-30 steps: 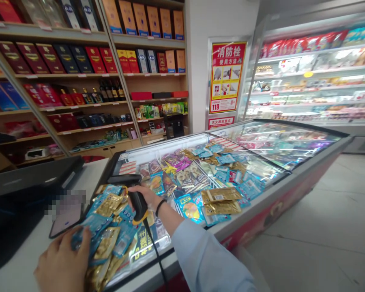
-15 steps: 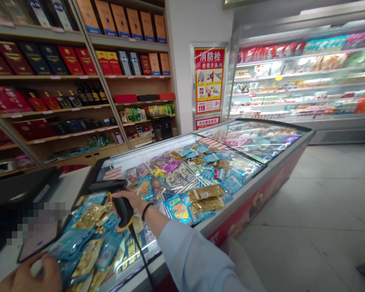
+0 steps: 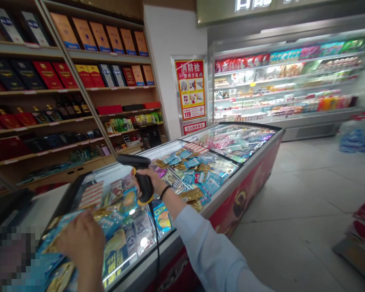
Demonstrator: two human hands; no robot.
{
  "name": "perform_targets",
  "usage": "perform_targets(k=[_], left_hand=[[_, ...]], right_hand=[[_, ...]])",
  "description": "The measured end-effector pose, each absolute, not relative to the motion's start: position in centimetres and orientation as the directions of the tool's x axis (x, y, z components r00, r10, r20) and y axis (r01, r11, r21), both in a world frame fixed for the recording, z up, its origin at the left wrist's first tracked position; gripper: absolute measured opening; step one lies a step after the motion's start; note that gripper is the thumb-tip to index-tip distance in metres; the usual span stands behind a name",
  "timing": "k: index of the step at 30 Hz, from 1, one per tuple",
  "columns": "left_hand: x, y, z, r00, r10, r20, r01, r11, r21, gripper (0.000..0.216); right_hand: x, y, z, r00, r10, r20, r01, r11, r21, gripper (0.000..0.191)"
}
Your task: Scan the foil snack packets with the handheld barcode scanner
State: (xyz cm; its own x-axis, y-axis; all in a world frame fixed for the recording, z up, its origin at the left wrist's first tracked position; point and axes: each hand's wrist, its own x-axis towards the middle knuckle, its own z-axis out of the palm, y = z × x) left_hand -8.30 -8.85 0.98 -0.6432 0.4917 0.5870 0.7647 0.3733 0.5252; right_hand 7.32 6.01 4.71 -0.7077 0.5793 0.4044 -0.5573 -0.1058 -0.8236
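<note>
1. Your right hand (image 3: 154, 185) is closed tight around the handle of the barcode scanner (image 3: 133, 161), held up above the middle of the chest freezer (image 3: 219, 198). Its nose points left, away from any packet, so a trigger pull here could read nothing, or catch a stray code through the glass.
2. Your left hand (image 3: 82, 243) lies on the pile of blue and gold snack packets (image 3: 50, 251) at the near left end of the lid. The fingertips curl out of sight, so I cannot tell whether they pinch a packet or only press down. If only pressing, the slick foil may slide and fan off the near edge.
3. The scanner cable (image 3: 156, 243) hangs down across the lid, just right of the pile. A sweep of your right arm could drag it through the packets.
4. The scattered packets (image 3: 197, 172) farther right sit well apart from the pile; mixing the two groups risks double counting.
5. Leaning hard on the glass could strain the lid.
</note>
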Motion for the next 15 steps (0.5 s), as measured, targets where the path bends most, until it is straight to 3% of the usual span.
perform_targets(k=[2,5,11,15], left_hand=[[-6.3,-6.4,1.9,-0.531,0.525,0.666,0.847,0.296,0.442,0.059],[-3.2,-2.5,3.3,-0.430,0.585,0.688,0.887,0.132,0.442,0.063],[3.2,4.7,3.3,-0.350,0.718,0.601,0.781,-0.131,0.611,0.060],[6.6,9.2,0.2,-0.322,0.839,0.440,0.611,-0.171,0.773,0.040]], right_hand=[[10.4,7.2,5.5,-0.672,0.602,0.432,-0.569,-0.046,-0.821,0.030],[15.0,9.0,6.0,-0.587,0.667,0.459,-0.580,0.049,-0.813,0.030],[22.5,12.8,4.5,-0.446,0.805,0.392,-0.503,0.137,-0.854,0.031],[25.7,15.1,1.7,-0.350,0.879,0.323,-0.493,0.120,-0.862,0.033]])
